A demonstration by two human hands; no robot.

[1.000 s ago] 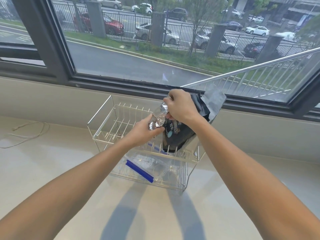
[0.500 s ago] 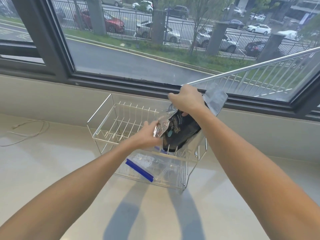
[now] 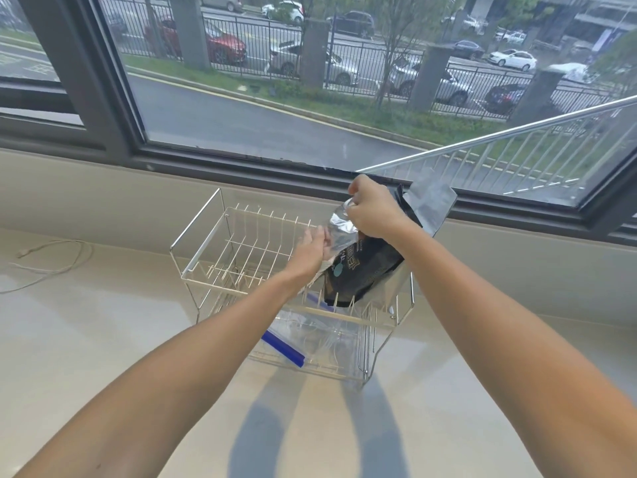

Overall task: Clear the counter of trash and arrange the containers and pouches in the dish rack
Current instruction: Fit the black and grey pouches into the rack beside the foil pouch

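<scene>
Pouches stand at the right end of the dish rack (image 3: 206, 267): our right hand (image 3: 374, 210) pinches the top of a silver pouch (image 3: 339, 232), our left hand (image 3: 310, 251) grips its lower edge. A black pouch (image 3: 365, 270) leans just behind. A clear zip bag (image 3: 310, 334) lies on the lower tier; a cord (image 3: 51, 267) lies far left on the surface (image 3: 103, 339).

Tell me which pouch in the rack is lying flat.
The clear zip bag with the blue seal, flat on the dish rack lower tier. The black pouch and silver pouch stand upright above it.
</scene>
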